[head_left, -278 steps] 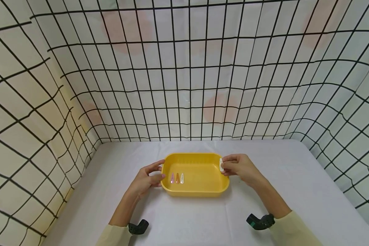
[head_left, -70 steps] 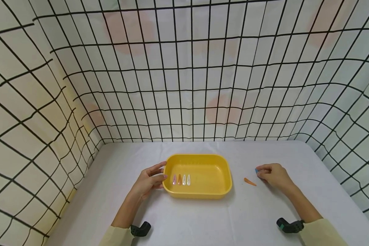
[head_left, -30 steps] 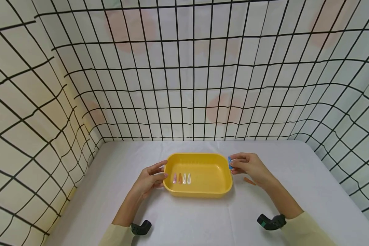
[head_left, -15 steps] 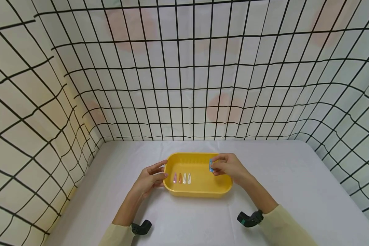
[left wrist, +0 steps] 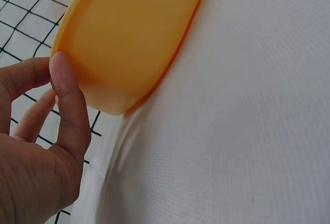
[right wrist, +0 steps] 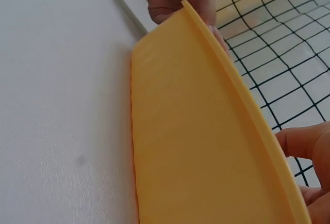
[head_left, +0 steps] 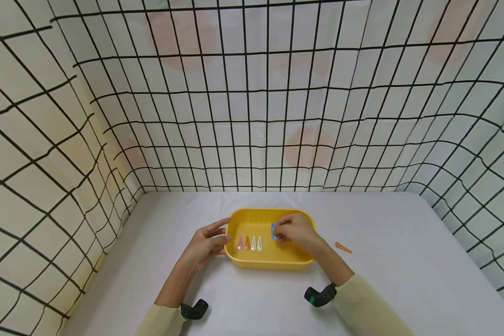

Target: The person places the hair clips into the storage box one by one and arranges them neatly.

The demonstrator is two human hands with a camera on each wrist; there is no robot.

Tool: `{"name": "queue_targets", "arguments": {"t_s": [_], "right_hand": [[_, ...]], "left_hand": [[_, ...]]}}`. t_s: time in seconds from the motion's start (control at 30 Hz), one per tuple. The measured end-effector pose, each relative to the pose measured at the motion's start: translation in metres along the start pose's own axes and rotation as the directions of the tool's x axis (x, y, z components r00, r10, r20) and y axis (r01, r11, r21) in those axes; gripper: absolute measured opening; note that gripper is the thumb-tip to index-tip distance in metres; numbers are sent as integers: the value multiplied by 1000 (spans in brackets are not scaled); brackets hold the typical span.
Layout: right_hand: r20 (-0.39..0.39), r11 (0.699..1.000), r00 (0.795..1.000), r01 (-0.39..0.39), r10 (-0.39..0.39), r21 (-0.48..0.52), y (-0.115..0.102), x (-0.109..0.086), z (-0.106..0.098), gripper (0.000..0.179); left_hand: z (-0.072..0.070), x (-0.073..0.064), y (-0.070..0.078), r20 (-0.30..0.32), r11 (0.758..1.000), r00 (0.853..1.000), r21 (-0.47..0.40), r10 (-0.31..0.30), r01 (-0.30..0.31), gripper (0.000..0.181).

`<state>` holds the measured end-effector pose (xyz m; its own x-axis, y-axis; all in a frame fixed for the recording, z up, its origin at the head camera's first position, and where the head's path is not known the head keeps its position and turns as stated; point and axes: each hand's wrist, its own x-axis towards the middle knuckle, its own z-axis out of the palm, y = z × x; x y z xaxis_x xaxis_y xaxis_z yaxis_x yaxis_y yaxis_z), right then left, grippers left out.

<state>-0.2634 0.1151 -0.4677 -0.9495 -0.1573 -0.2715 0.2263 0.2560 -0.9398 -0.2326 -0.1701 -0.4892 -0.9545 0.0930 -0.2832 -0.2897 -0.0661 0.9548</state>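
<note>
A yellow tray [head_left: 270, 264] sits on the white tabletop. My left hand [head_left: 203, 246] holds its left rim between thumb and fingers, as the left wrist view also shows. My right hand [head_left: 297, 232] reaches over the tray and pinches a blue snap hair clip [head_left: 273, 231] above its floor. To the left of that clip a row lies in the tray: a pink hair clip [head_left: 240, 242], an orange hair clip [head_left: 247, 243] and two white hair clips [head_left: 259, 243]. In the right wrist view the tray's wall hides the blue clip and part of the right hand.
Another orange hair clip [head_left: 343, 247] lies on the tabletop [head_left: 403, 261] to the right of the tray. A black wire grid [head_left: 252, 121] over white cloth stands behind the table and along both sides. Each wrist wears a black camera [head_left: 320, 295].
The second white clip has joined the row. My right hand then picked up the blue clip from the table and carried it left into the tray. The left hand stays on the rim.
</note>
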Motion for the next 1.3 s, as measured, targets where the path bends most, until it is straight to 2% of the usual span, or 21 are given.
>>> {"name": "queue_targets", "arguments": {"t_s": [0.13, 0.37, 0.7, 1.03, 1.3], "right_hand": [[43, 997, 999, -1, 4, -75, 4, 2, 6, 16], [69, 981, 997, -9, 22, -193, 5, 3, 13, 12], [131, 972, 991, -6, 38, -236, 8, 7, 20, 10], [73, 955, 997, -7, 30, -298, 11, 8, 22, 7], [61, 956, 998, -10, 30, -294, 10, 6, 22, 7]], "left_hand": [[0, 0, 0, 13, 1000, 1000, 0, 3, -3, 59], [0, 0, -1, 15, 1000, 1000, -7, 4, -4, 60], [-1, 0, -1, 14, 1000, 1000, -5, -3, 3, 61], [1, 1, -1, 21, 1000, 1000, -2, -1, 1, 60], [1, 1, -2, 7, 1000, 1000, 0, -3, 3, 59]]}}
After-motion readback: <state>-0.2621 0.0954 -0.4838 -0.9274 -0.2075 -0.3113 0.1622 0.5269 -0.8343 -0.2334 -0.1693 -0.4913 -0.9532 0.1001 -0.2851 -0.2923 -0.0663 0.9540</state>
